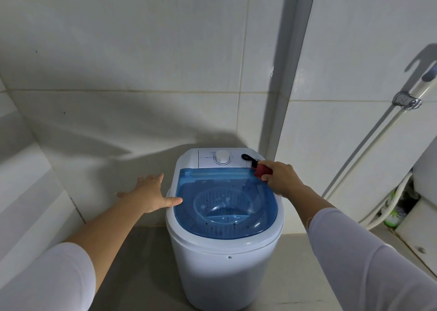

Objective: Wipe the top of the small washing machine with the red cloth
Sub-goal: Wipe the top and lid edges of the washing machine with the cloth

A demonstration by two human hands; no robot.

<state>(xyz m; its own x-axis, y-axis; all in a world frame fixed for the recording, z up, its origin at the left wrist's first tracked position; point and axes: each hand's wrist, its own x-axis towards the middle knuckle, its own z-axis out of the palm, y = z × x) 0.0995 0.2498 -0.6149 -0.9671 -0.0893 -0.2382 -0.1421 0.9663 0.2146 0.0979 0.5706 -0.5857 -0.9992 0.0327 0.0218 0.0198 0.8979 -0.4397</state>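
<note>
Fingers of the right hand (pixel 281 177) are curled tight round the red cloth (pixel 262 170), so this grip is holding the cloth in a small bunch. The cloth sits at the back right corner of the blue lid (pixel 227 199), on the top of the small washing machine (pixel 224 263), where the lid meets the white panel. Just behind the cloth lies a black strap (pixel 248 157) on the white top; whether it is joined to the cloth is hard to tell. Next to that, in the middle of the panel, is a round white knob (pixel 222 157). The lid is see-through, and a round basket (pixel 223 205) with little dark specks shows under it. The left hand (pixel 151 196) is open, with its fingers spread out straight. Its thumb touches the left edge of the lid, and the other fingers reach out past the side of the machine over the floor; this grip holds nothing. Both arms have white sleeves (pixel 369 263) pushed up. The machine is white and round and stands on a grey floor (pixel 146 263), close to a white tiled wall (pixel 142 62). A grey pipe (pixel 287 74) runs up the wall behind it. At the right, a white hose (pixel 369 145) hangs from a shiny metal clip (pixel 407 101) on the wall.
</note>
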